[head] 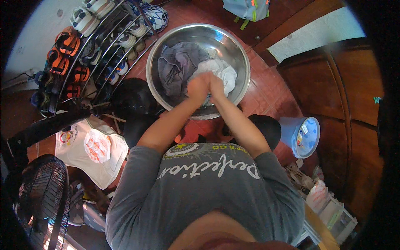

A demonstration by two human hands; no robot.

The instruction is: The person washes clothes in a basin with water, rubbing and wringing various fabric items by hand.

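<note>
A wide stainless steel basin (151, 65) stands on the floor in front of me, between my knees. Inside it, a wet dark grey cloth (175, 64) lies crumpled on the left. A bunched white cloth (222, 71) is to its right. Over the basin's near half, my left hand (197, 87) and my right hand (217, 83) are pressed together, both gripping the white cloth. The left hand is blurred, and the fingertips of both hands are hidden in the fabric. A little water shows under the wrists.
A metal shoe rack (103, 50) with several shoes and orange sandals rises at left. Near my left side are a black fan (43, 193) and a white bag (75, 150). A blue bin (289, 132) stands right, before wooden cabinet doors (315, 81). A grey backpack (247, 9) is beyond the basin.
</note>
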